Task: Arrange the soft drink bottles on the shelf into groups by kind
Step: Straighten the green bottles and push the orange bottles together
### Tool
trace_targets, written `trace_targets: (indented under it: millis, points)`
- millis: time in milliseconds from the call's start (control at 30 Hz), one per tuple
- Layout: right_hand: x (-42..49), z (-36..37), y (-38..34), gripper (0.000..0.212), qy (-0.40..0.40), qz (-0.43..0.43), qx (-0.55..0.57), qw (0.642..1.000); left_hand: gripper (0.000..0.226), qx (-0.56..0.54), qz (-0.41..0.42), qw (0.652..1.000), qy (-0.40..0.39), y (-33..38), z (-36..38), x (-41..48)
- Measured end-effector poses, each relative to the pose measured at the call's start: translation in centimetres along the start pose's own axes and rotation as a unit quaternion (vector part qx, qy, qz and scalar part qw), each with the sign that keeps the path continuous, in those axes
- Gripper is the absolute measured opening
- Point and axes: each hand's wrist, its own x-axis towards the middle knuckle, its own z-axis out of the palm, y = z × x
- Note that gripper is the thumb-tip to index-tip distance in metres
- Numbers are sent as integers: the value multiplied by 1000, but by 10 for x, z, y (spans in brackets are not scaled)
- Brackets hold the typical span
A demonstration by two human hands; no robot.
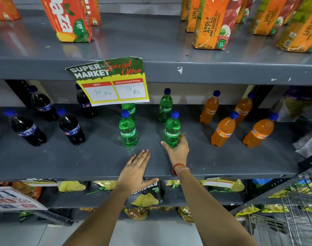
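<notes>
On the grey middle shelf (98, 162) stand three groups of small blue-capped bottles. Several dark cola bottles (71, 127) are at the left. Several green Sprite bottles fill the middle, one at the front left (127, 130) and one at the front right (172, 129). Several orange Fanta bottles (222, 130) stand at the right. My right hand (178, 150) wraps around the base of the front right Sprite bottle. My left hand (137, 168) lies flat on the shelf's front edge, fingers apart, holding nothing.
A "Super Market Special Offer" price card (111, 80) hangs from the upper shelf and hides part of a back Sprite bottle. Juice cartons (212, 23) stand on the shelf above. Snack bags (144, 197) fill the shelf below. A wire rack (293, 210) stands at the lower right.
</notes>
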Motion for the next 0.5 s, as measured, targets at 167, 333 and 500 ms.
trace_targets:
  millis: [167,333,500]
  points:
    - [4,7,1,50,7,-10,-31,999,93,-11,0,1000,2,-4,0,0]
    - [11,-1,6,43,-26,-32,-48,998,93,-18,4,1000,-1,2,2,2]
    - [13,1,7,45,-51,-36,-50,997,94,-14,-1,1000,-5,-1,3,1]
